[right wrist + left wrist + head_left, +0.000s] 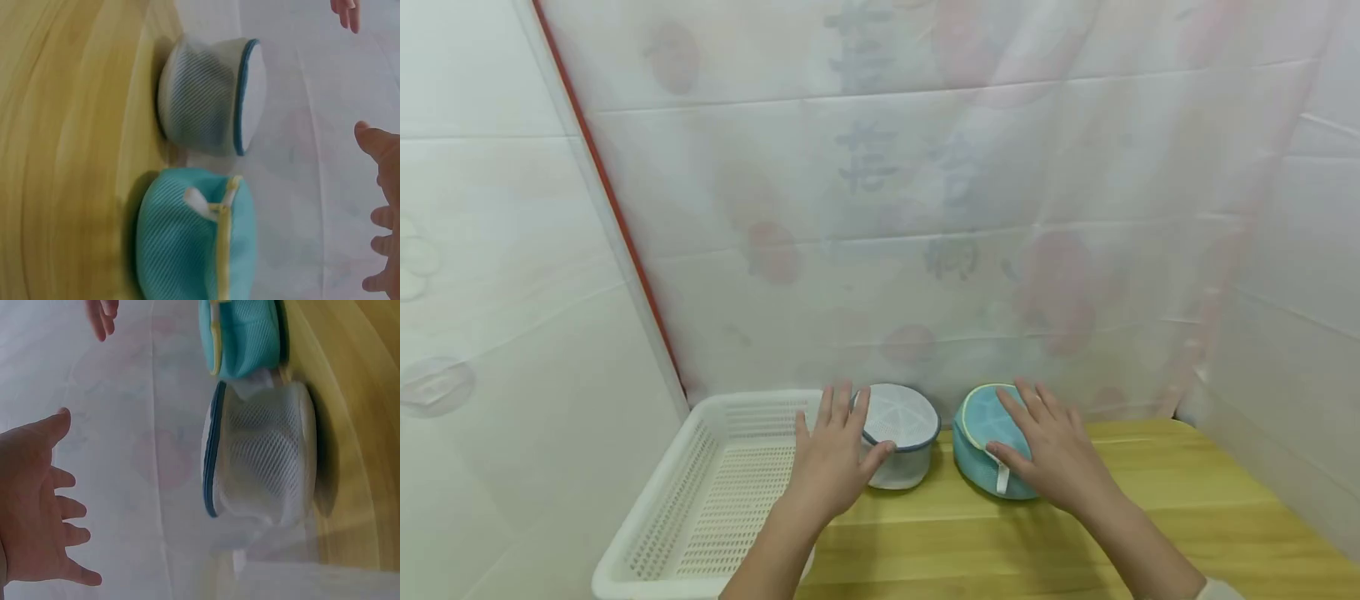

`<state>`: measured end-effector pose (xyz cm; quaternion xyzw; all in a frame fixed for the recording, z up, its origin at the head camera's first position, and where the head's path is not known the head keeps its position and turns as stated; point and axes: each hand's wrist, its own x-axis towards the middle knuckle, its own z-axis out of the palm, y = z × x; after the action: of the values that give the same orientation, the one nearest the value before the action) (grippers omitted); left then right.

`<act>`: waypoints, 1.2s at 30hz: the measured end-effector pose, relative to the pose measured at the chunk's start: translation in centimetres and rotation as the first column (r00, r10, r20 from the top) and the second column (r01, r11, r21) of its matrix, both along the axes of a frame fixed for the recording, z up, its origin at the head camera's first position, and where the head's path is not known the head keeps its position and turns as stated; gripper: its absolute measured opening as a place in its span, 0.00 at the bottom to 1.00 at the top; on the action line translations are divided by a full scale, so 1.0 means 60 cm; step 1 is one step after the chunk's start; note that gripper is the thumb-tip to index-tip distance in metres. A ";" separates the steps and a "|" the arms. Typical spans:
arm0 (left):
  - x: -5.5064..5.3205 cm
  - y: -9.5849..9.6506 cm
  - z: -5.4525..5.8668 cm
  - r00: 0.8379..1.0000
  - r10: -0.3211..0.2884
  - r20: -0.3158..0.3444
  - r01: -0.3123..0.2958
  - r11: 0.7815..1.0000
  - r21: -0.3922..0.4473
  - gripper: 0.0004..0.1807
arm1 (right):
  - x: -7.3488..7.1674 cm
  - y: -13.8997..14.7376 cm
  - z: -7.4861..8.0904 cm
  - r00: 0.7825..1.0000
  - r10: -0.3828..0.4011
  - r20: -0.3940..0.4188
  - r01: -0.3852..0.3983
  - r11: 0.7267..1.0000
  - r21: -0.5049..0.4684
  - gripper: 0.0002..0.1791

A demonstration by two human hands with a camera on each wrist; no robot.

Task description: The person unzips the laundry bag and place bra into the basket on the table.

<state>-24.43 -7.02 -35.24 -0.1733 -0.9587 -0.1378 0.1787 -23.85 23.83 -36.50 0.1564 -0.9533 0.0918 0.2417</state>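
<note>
Two round mesh laundry bags with zipped lids stand side by side on the wooden table. The white mesh bag (901, 417) has a dark blue zip rim; in the left wrist view this white bag (265, 450) stands apart from the hand. My left hand (829, 462) hovers between it and the white basket, fingers spread, holding nothing. The turquoise mesh bag (981, 454) has a yellow zip and a white pull tab (199, 203). Above it my right hand (1056, 446) is spread and hides part of its lid. The right wrist view shows a gap between this hand (390, 219) and the bag.
A white plastic basket (651, 508) with slotted walls stands left of the bags. The yellow wood-grain table (1180, 500) extends to the right. A pale printed sheet (880, 250) hangs close behind the bags, and pale side panels (512, 375) flank the table.
</note>
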 end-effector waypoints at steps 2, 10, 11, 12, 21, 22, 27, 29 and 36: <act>0.001 0.009 -0.006 1.000 -0.018 -0.020 0.018 1.000 0.000 0.44 | -0.002 0.003 -0.007 1.000 0.016 -0.025 -0.016 1.000 0.005 0.42; 0.002 0.054 -0.026 0.984 -0.106 -0.143 0.106 0.994 -0.007 0.38 | -0.015 0.015 -0.039 0.978 0.113 -0.177 -0.116 0.993 -0.005 0.36; 0.001 0.060 -0.029 0.979 -0.117 -0.165 0.118 0.993 -0.004 0.37 | -0.018 0.017 -0.045 0.970 0.130 -0.205 -0.133 0.991 -0.002 0.35; 0.000 0.066 -0.032 0.974 -0.126 -0.186 0.128 0.992 -0.004 0.36 | -0.022 0.020 -0.050 0.961 0.145 -0.233 -0.149 0.989 0.004 0.34; -0.002 0.104 -0.065 0.942 -0.186 -0.280 0.193 0.981 -0.004 0.30 | -0.058 0.034 -0.105 0.901 0.237 -0.363 -0.237 0.970 0.048 0.26; -0.002 0.107 -0.069 0.945 -0.186 -0.270 0.191 0.982 -0.010 0.30 | -0.061 0.034 -0.110 0.899 0.241 -0.365 -0.239 0.970 0.052 0.25; 0.001 0.117 -0.082 0.956 -0.206 -0.210 0.212 0.977 0.007 0.28 | -0.072 0.032 -0.133 0.892 0.257 -0.372 -0.251 0.966 0.065 0.24; 0.002 0.119 -0.088 0.957 -0.216 -0.193 0.225 0.974 0.025 0.28 | -0.075 0.030 -0.141 0.887 0.259 -0.382 -0.252 0.965 0.071 0.24; 0.001 0.132 -0.107 0.963 -0.232 -0.134 0.244 0.967 0.079 0.24 | -0.079 0.027 -0.158 0.888 0.227 -0.401 -0.220 0.973 0.065 0.25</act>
<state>-24.37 0.89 -41.68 -0.2870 -0.9103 -0.1925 0.2280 -28.62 25.43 -46.00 0.2828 -0.8588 0.0762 0.4204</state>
